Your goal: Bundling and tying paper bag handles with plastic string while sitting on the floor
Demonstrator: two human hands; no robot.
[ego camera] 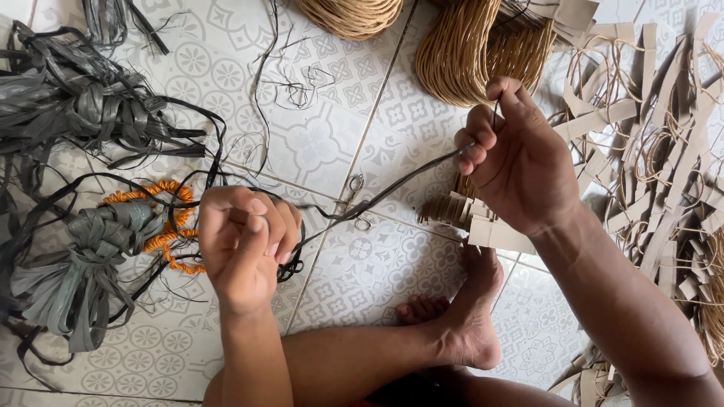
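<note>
- A person sits on a patterned tiled floor (pixel 324 143), one bare foot (pixel 464 316) tucked in front.
- The left hand (pixel 245 245) is curled tight, fingers (pixel 275 222) pinching one end of a thin dark strand (pixel 400 183).
- The right hand (pixel 516 154) grips the strand's other end, pulling it taut between both hands above the floor.
- Small scissors (pixel 356 197) lie on the tiles beneath the strand.
- Grey raffia bundles (pixel 83 256) and an orange cord (pixel 170 226) lie on the left; tan fibre bundles (pixel 471 49) and card tags (pixel 656 151) lie on the right.

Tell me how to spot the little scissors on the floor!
Start at the tiled floor and find the dark strip stretched between the left hand and right hand. Just under it lie the scissors, small, thin and silvery, unlike the floppy grey bundles nearby.
</note>
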